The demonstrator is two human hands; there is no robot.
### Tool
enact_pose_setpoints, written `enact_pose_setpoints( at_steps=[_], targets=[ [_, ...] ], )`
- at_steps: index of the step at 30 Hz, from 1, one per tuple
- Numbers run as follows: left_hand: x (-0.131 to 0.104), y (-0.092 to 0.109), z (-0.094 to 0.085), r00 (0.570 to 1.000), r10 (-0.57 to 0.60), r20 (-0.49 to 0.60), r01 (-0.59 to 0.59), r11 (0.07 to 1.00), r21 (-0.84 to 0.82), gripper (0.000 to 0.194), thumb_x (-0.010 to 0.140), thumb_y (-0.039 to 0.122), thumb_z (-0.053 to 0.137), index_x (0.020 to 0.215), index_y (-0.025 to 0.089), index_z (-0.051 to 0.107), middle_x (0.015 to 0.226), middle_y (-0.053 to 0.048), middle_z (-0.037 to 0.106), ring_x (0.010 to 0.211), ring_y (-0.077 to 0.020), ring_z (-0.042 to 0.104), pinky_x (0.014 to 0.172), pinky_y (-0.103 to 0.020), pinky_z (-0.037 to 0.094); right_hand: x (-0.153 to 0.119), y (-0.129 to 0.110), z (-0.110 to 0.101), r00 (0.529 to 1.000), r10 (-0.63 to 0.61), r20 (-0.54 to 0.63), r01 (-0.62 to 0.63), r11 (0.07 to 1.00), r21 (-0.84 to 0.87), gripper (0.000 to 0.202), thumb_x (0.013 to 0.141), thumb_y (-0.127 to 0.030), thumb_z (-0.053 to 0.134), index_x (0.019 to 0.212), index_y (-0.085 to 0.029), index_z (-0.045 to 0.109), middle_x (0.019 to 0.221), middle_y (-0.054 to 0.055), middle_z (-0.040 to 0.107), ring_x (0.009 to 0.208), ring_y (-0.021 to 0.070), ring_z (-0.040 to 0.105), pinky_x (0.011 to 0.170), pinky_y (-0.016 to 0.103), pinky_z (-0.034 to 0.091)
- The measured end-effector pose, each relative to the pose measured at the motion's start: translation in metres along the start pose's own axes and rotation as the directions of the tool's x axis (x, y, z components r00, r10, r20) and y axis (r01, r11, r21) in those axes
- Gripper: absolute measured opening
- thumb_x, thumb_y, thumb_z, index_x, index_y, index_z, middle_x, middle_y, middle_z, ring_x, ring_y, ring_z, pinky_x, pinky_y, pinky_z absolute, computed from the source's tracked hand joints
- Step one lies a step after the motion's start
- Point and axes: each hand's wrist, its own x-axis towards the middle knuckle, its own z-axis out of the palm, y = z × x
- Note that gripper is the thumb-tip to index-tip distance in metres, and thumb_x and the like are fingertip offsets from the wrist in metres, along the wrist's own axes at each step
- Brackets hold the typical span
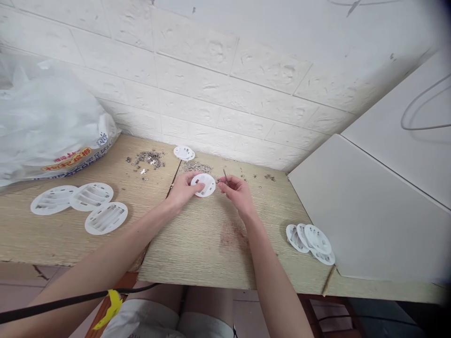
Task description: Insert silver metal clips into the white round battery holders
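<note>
My left hand [182,191] grips a white round plastic battery holder [208,186] by its left side, the thumb lying across its face. Slots and small rectangular openings show in the holder. Close to its right edge, my right hand [238,193] is closed around a thin dark metal tool [226,175] that points up. A tiny metal piece [218,181] shows by the right fingertips; its shape is too small to make out. Just behind my left hand lies a pile of small metal contacts [197,167].
Three white holders [105,218] lie at left, several more [318,238] overlap at right, and one [184,152] rests by the wall. Loose metal clips [151,159] are heaped at back left. A full plastic bag [52,126] and a white panel [369,206] flank the table.
</note>
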Motion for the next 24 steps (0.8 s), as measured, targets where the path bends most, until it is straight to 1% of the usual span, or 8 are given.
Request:
enact_pose_setpoints(
  at_steps=[5,9,11,14,17,20,22,24],
  targets=[
    [0.001,-0.007,0.001,0.998,0.062,0.021,-0.064,0.996,0.066,0.034,0.056,0.021,0.074,0.088,0.016,0.062,0.084,-0.004,0.068,0.076,-0.0177,0.061,0.071,-0.030,0.047,0.000,0.001,0.002,0.999,-0.031,-0.020,0.030,0.999,-0.016,0.021,0.068,-0.036,0.065,0.078,-0.018,0.067,0.069,0.001,0.061,0.060,0.0112,0.047,0.054,0.025,0.036],
    [0.002,-0.013,0.001,0.992,0.118,0.042,-0.122,0.987,0.107,0.029,0.059,0.021,0.072,0.085,0.017,0.059,0.083,-0.003,0.067,0.075,-0.0165,0.061,0.070,-0.028,0.046,-0.001,0.000,0.005,0.999,-0.039,-0.036,0.038,0.999,-0.018,0.018,0.067,-0.033,0.066,0.077,-0.018,0.068,0.073,0.002,0.064,0.063,0.0123,0.050,0.058,0.026,0.038],
    [0.001,-0.012,0.001,0.993,0.111,0.044,-0.115,0.988,0.105,0.029,0.059,0.021,0.072,0.084,0.017,0.059,0.082,-0.002,0.067,0.073,-0.0160,0.061,0.068,-0.028,0.046,-0.001,0.001,0.006,0.999,-0.043,-0.032,0.042,0.999,-0.015,0.017,0.068,-0.032,0.065,0.078,-0.018,0.068,0.074,0.003,0.065,0.065,0.0127,0.051,0.059,0.026,0.039],
    [-0.001,-0.009,0.002,0.996,0.062,0.063,-0.066,0.996,0.066,0.030,0.058,0.022,0.074,0.084,0.016,0.062,0.079,-0.003,0.068,0.071,-0.0163,0.062,0.067,-0.028,0.047,-0.001,0.002,0.007,0.998,-0.049,-0.028,0.048,0.998,-0.026,0.018,0.069,-0.032,0.064,0.079,-0.017,0.069,0.074,0.003,0.065,0.066,0.0131,0.051,0.059,0.026,0.039],
    [-0.001,-0.006,0.002,0.995,0.020,0.094,-0.021,1.000,0.016,0.034,0.056,0.023,0.077,0.087,0.015,0.066,0.079,-0.005,0.070,0.072,-0.0178,0.063,0.071,-0.031,0.048,0.000,0.003,0.007,0.998,-0.042,-0.040,0.041,0.999,-0.013,0.021,0.069,-0.036,0.064,0.079,-0.018,0.068,0.073,0.002,0.064,0.064,0.0127,0.051,0.056,0.026,0.039],
    [-0.001,-0.004,0.002,0.996,0.002,0.094,-0.001,1.000,-0.010,0.036,0.055,0.023,0.077,0.088,0.014,0.068,0.080,-0.005,0.071,0.072,-0.0185,0.064,0.072,-0.032,0.049,0.000,0.001,0.006,0.997,-0.032,-0.067,0.034,0.999,0.024,0.023,0.068,-0.038,0.065,0.078,-0.018,0.068,0.071,0.002,0.063,0.060,0.0118,0.048,0.054,0.026,0.037],
    [-0.001,-0.004,0.002,0.997,-0.003,0.081,0.004,1.000,-0.016,0.035,0.054,0.022,0.077,0.086,0.014,0.068,0.078,-0.005,0.071,0.071,-0.0184,0.064,0.072,-0.032,0.049,0.000,-0.001,0.005,0.997,-0.017,-0.078,0.021,0.998,0.052,0.024,0.067,-0.038,0.066,0.078,-0.018,0.067,0.068,0.002,0.061,0.056,0.0106,0.045,0.052,0.026,0.035],
    [-0.001,-0.003,0.002,0.997,0.040,0.073,-0.040,0.999,-0.001,0.028,0.054,0.022,0.076,0.080,0.014,0.069,0.076,-0.005,0.071,0.071,-0.0186,0.064,0.073,-0.032,0.049,-0.002,-0.004,0.005,0.998,0.011,-0.062,-0.005,0.996,0.092,0.025,0.066,-0.039,0.068,0.078,-0.017,0.067,0.065,0.000,0.058,0.053,0.0091,0.040,0.050,0.025,0.032]
  ],
)
